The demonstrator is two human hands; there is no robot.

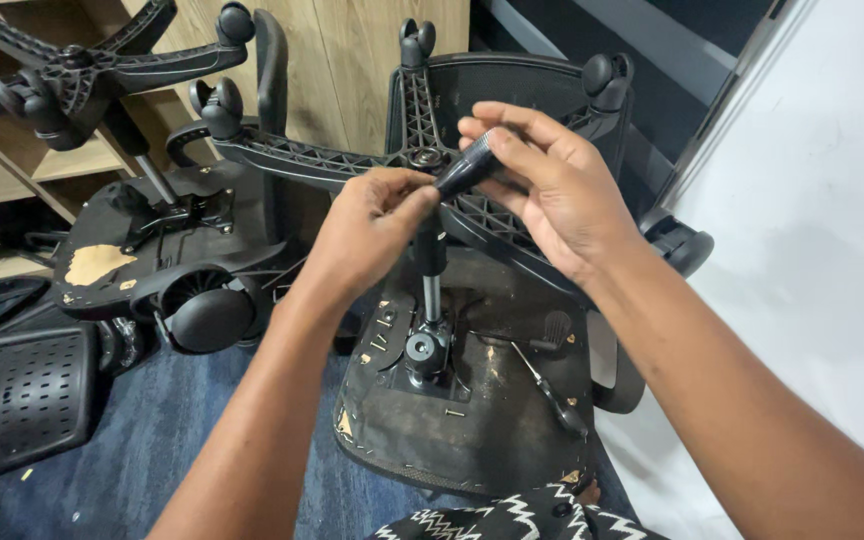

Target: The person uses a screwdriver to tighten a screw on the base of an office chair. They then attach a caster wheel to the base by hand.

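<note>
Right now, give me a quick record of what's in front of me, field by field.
Left hand: pinching the tip of a black tool handle
Right hand: gripping that handle
Beneath hands: upturned office chair, star base with casters up
On seat underside: screwdriver, loose screws
Left side: second upturned chair
Floor: blue carpet

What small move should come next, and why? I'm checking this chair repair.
Probably settle the black screwdriver handle in the right hand; both hands pinch it above the overturned chair's underside, where loose screws and another screwdriver lie.
</note>
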